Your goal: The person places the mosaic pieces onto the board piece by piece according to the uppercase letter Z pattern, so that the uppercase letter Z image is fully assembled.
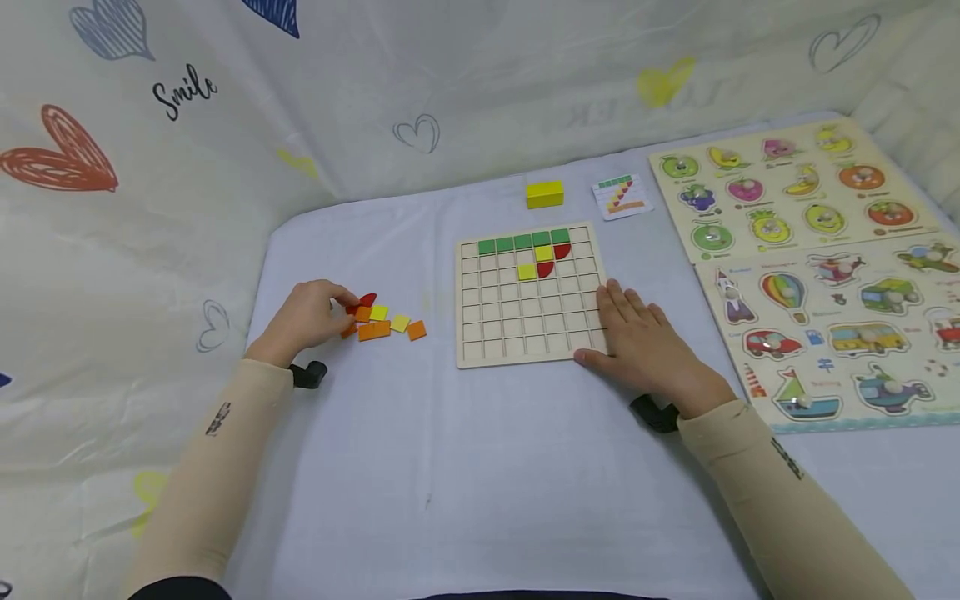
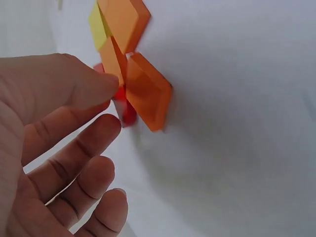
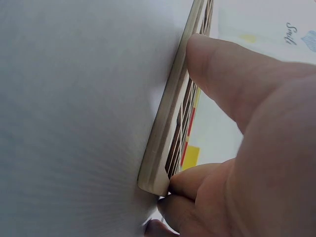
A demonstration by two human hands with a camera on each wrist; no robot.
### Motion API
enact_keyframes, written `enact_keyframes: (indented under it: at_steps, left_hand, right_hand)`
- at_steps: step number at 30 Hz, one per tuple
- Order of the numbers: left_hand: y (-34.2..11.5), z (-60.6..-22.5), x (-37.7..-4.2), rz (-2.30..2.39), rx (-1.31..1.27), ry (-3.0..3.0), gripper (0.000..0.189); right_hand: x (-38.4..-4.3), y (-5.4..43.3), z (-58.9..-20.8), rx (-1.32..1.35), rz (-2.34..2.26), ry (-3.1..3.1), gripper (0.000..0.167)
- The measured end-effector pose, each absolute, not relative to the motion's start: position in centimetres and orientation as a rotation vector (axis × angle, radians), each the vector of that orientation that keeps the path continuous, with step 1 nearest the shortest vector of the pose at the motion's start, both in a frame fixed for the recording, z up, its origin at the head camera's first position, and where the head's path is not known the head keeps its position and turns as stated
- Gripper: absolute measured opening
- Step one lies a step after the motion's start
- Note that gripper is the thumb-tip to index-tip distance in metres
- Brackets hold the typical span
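The left hand [image 1: 303, 317], finger and thumb nearly together, pinches a red piece [image 2: 129, 114] by the left pile [image 1: 374, 331]. The right hand [image 1: 647, 354], fingers straight, touches the board's [image 1: 492, 325] near right corner, maybe so it won't slide.

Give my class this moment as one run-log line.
left hand: pinches red piece; right hand: touches grid board; on board: green row, yellow squares, red pieces; loose: orange pieces, yellow pieces

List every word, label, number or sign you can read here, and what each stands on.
"Smile": on the white backdrop.
Faint mirrored lettering, on the same backdrop: too faint to read.
Captions on the fruit board and vehicle board: too small to read.
Dark prints on the left sleeve and right sleeve: too unclear to read.
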State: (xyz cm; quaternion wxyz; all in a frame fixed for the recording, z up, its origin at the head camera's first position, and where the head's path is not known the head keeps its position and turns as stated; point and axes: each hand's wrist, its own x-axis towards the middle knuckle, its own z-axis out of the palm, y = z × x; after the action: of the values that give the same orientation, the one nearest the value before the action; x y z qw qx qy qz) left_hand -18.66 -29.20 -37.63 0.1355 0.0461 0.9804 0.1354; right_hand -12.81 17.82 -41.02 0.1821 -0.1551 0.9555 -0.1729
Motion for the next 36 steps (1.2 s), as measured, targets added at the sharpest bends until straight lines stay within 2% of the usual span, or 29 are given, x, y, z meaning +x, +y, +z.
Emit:
enact_keyframes:
  at_steps: [5, 13, 24, 36]
  left_hand:
    - [-29.6, -37.9, -18.9, 0.355, 0.103, 2.857, 0.036]
    - [-29.4, -37.8, -19.2, 0.338, 0.111, 2.849, 0.027]
    - [-30.5, -37.6, -18.9, 0.319, 0.185, 2.828, 0.027]
    - [-29.5, -37.9, -18.9, 0.304, 0.171, 2.856, 0.033]
  right_hand:
    - [-12.8, 17.9, -41.1, -0.434, -0.488, 2.702, 0.100]
    - [-12.7, 17.9, -41.1, -0.443, -0.506, 2.701, 0.100]
    - [-12.8, 17.7, -41.0, -0.444, -0.496, 2.705, 0.100]
    - [-12.6, 17.8, -41.0, -0.434, -0.509, 2.706, 0.100]
